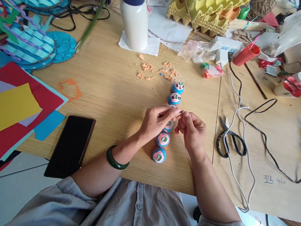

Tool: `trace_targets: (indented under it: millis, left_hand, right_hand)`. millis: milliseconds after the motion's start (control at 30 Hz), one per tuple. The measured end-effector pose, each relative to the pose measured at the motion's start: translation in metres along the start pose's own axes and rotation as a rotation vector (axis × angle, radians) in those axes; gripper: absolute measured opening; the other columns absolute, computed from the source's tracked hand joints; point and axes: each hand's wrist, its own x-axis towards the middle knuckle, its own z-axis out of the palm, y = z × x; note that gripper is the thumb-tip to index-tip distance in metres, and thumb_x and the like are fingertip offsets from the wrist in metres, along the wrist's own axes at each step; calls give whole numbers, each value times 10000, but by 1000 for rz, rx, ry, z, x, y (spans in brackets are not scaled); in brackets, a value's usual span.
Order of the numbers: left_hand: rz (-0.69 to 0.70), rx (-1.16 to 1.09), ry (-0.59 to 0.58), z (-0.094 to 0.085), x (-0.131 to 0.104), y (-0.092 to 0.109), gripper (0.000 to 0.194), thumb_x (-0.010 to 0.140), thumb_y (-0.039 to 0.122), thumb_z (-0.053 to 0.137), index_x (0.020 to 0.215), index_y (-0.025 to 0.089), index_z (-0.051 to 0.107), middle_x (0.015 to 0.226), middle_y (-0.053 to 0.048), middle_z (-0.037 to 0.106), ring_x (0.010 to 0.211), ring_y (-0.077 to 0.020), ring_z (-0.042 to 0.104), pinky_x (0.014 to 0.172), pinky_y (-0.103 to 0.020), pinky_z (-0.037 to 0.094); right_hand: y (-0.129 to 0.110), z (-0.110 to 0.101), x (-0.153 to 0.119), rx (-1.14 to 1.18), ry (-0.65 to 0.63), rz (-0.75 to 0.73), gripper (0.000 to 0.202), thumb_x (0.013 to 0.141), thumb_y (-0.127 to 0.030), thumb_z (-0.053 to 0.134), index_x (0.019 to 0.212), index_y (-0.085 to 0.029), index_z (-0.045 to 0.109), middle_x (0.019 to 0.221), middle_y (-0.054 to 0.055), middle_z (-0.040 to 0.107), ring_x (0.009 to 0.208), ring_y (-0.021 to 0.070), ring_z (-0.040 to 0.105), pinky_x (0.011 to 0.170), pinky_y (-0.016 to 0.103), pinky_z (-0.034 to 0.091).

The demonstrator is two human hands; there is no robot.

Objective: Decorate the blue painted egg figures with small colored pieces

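Observation:
Several small blue domes with pink and green decoration stand in a line on the wooden table. At the far end, one blue dome [177, 87] and the one before it carry dark marks as well. The nearest dome [159, 155] shows only pink and a green ring. My left hand [158, 119] and my right hand [192, 130] meet above the middle of the line, fingertips pinched close together. Something tiny and dark seems to be between them, too small to name. The domes beneath my hands are partly hidden.
Scissors [231, 138] lie at right, crossed by a white cable [230, 135]. At left are a phone [70, 147] and coloured paper [9, 110]. Orange scraps [147, 67], a white bottle [135, 19] and yellow egg trays [199, 18] occupy the back.

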Motion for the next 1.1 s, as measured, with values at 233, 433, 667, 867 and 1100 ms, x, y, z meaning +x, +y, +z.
trace_targets:
  millis: [233,433,667,867,1100]
  left_hand:
    - [-8,-58,-10,1,1,1,305,826,491,801,842,187,819,839,-51,786,746,-133,690,651,-232,518]
    - [-49,-70,57,1,1,-2,270,882,459,742,892,201,820,785,-23,772,662,-110,644,605,-228,497]
    - [-36,-80,55,1,1,-3,271,857,451,765,900,190,826,811,-31,771,728,-118,676,650,-227,520]
    - [-77,-91,11,1,0,0,338,915,508,692,928,200,832,658,11,633,587,-89,554,538,-223,441]
    - [-71,-33,5,0,1,-2,336,869,495,737,914,173,822,822,-58,768,688,-128,642,597,-226,498]
  right_hand:
    - [2,-1,0,-34,-16,-22,464,850,-559,760,602,-206,589,535,-73,419,438,59,372,415,218,453]
    - [2,-2,0,-60,-9,8,411,883,-619,692,808,-216,725,561,-69,467,437,70,411,419,229,466]
    - [-1,0,-1,-56,1,3,346,811,-539,806,805,-210,701,557,-79,505,448,62,427,434,215,501]
    - [-2,-1,0,-51,28,-26,322,802,-507,825,802,-205,716,517,-87,492,429,61,431,433,218,523]
    - [0,-4,1,-65,31,-24,343,800,-526,821,794,-202,710,523,-83,509,426,59,445,431,212,510]
